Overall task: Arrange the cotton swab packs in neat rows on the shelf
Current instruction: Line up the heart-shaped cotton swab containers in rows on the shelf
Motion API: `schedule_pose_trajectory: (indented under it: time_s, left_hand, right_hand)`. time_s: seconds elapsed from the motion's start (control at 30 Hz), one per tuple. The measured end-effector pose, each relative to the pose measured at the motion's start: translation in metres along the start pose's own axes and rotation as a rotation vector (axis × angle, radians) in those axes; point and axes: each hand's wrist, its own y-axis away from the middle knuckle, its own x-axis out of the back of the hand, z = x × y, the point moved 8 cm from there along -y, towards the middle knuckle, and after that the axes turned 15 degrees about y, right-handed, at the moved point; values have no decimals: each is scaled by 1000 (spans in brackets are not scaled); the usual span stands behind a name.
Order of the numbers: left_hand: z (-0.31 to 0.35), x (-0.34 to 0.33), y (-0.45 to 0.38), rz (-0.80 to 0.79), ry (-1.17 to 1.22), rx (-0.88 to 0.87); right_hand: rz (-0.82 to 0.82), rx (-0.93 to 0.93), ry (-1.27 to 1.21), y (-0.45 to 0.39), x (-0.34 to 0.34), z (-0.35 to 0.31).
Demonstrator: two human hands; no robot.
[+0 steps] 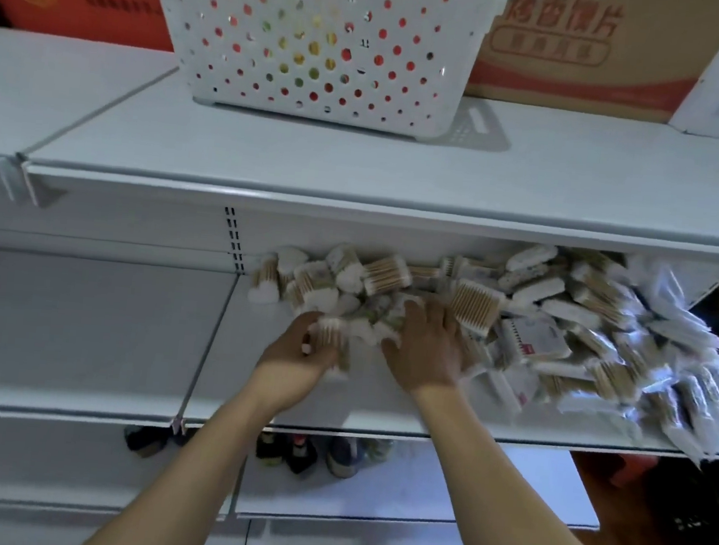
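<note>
Loose heap of clear-wrapped wooden-stick cotton swab packs [532,328] on the white metal middle shelf [284,397], spilling right. Left hand [297,354] grip curled around one pack [333,340] at the heap's left edge. Right hand [427,351] flat, fingers spread, pressing on packs. White perforated plastic basket [310,34] on top shelf.

Bare shelf [79,333] lies open leftward; heaped cotton swab packs [563,327] block the right, upper shelf [355,210] overhanging.

Dim, soft, blurred, edge-warped view
</note>
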Motion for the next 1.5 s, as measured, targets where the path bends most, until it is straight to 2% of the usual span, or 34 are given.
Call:
schedule_pose_trajectory:
  time_s: [0.1, 0.17, 0.33, 0.4, 0.6, 0.67, 1.0, 1.27, 1.5]
  left_hand:
    - [-6, 7, 1, 46, 141, 63]
    - [-7, 10, 2, 72, 250, 90]
    - [0, 22, 5, 106, 349, 3]
    - [5, 29, 11, 127, 390, -33]
    - [9, 81, 26, 126, 412, -127]
    - [6, 106, 32, 109, 415, -126]
    - [-21, 294, 89, 222, 650, -49]
    - [-49, 427, 115, 343, 521, -71]
    - [-57, 519, 98, 490, 510, -76]
  right_hand:
    - [129, -15, -109, 12, 14, 3]
    - [127, 18, -299, 20, 20, 1]
    - [98, 217, -723, 42, 27, -38]
    - [77, 256, -815, 48, 27, -58]
    - [101, 218, -1057, 58, 47, -117]
    - [38, 180, -1118, 60, 48, -143]
    - [-111, 277, -1249, 110, 69, -324]
    - [-106, 288, -1200, 139, 75, -445]
    - [-35, 228, -1127, 103, 68, -518]
